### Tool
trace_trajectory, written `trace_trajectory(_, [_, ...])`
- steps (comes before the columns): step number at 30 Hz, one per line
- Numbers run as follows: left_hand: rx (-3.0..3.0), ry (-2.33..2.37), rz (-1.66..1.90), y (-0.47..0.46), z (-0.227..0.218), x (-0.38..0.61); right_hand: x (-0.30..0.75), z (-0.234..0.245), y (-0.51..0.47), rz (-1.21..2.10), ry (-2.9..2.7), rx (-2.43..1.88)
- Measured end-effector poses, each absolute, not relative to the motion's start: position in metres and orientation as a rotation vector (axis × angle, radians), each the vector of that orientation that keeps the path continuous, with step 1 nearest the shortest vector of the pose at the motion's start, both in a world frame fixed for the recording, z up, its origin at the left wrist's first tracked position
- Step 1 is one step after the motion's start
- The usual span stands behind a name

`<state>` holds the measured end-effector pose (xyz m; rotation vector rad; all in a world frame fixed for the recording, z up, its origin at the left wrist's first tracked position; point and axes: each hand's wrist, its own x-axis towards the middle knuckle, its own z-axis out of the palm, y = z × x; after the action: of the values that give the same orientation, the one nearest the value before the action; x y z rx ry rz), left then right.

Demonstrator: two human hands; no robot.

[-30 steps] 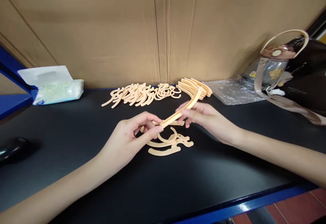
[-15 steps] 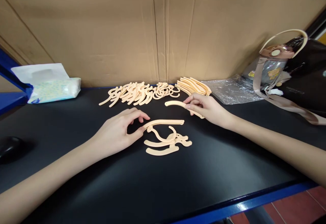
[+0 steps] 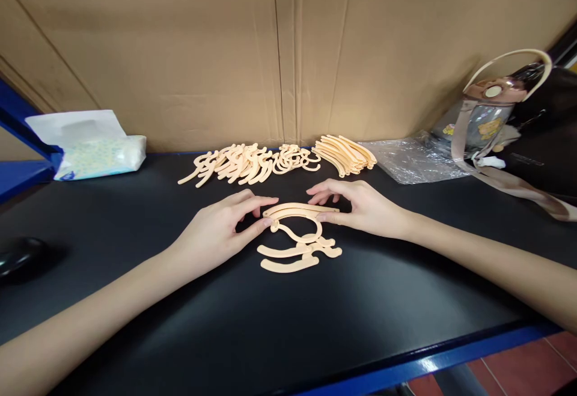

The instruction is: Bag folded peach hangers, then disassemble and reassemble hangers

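Curved strips touch left hand and right hand, both unclenched; bag print illegible.

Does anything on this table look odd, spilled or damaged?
Nothing looks spilled or visibly damaged. The nearest pale pieces partly overlap, nothing strange. Only the bottle looks slightly untidy, its strap trailing loosely.

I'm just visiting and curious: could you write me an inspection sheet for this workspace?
Surface: black tabletop, blue edge.
Job's things: overlapping curved pieces in front; more in rear piles.
Clutter: tissue pack and black rounded object, left; plastic sheet and bottle, right.
Grips: left grip and right grip, bare hands, near opposite ends of the upper strips; firmness of hold unclear.
Cables: nothing seen.
Surroundings: brown cardboard behind; red floor tiles, lower right.
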<state>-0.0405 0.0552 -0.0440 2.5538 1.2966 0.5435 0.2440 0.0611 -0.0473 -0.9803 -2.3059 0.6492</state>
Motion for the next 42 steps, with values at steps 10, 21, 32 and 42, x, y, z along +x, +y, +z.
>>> trace_trajectory(10, [2.577, 1.313, 0.546, 0.054, -0.043, -0.043, 0.254, -0.044, 0.06, 0.352, -2.482, -0.938])
trace_trajectory(21, [2.737, 1.24, 0.631, 0.059, -0.047, -0.047, 0.26, -0.054, 0.073, 0.134, -2.408, -1.074])
trace_trajectory(32, [2.728, 1.006, 0.597, 0.053, -0.041, -0.042, 0.262, -0.055, 0.076, 0.054, -2.326, -1.037])
trace_trajectory(42, [2.766, 0.93, 0.599, 0.055, -0.042, -0.042, 0.256, -0.053, 0.071, 0.301, -2.294, -0.907])
